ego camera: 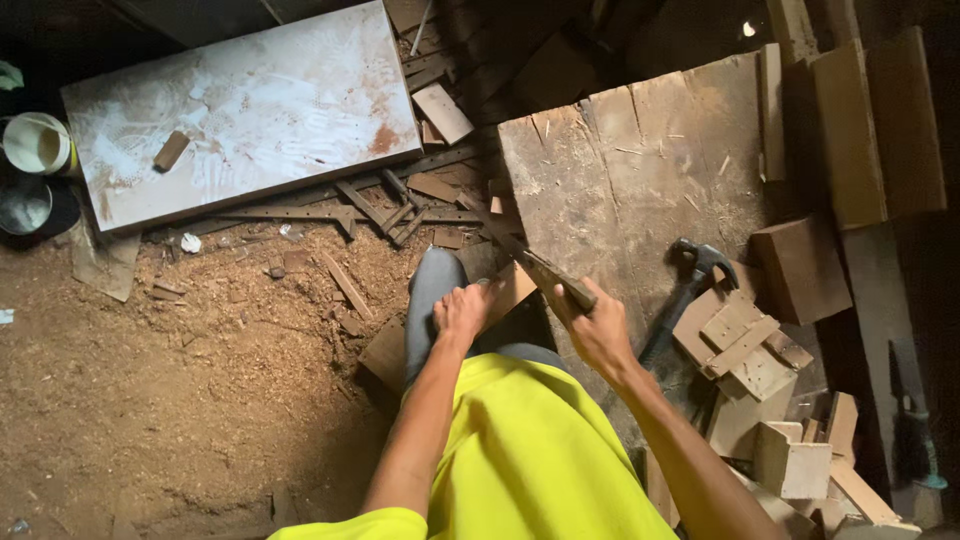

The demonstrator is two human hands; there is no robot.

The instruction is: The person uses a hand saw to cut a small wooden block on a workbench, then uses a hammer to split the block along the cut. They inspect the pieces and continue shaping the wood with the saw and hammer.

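1. Right hand (597, 335) closed round the handle of a blade tool (520, 255); the long dark blade runs up and to the left from the fist, tip past the edge of the big plank.
2. Left hand (462, 312) wrapped on a small wood piece (512, 288), fingers curled over its near end. Piece sits on the person's knee (435, 285), just left of the right hand.
3. Hands near each other but not touching; blade crosses right above the wood piece, between the two hands. Can't tell if the edge is actually biting into the wood.
4. Big plank (640, 170) lies beyond the right hand, worn, w/ splinters on it.
5. Hammer (685, 285) just right of the right hand, black head up, handle slanting down toward the wrist.
6. Wood blocks (745, 345) piled right of the hammer; more offcuts further right & below.
7. White board (250, 105) well beyond the left hand, dusty, w/ a small block on it.
8. Floor (180, 400) left of the left arm is covered in sawdust & chips.
9. Bucket (35, 145) far left, by the board's corner.
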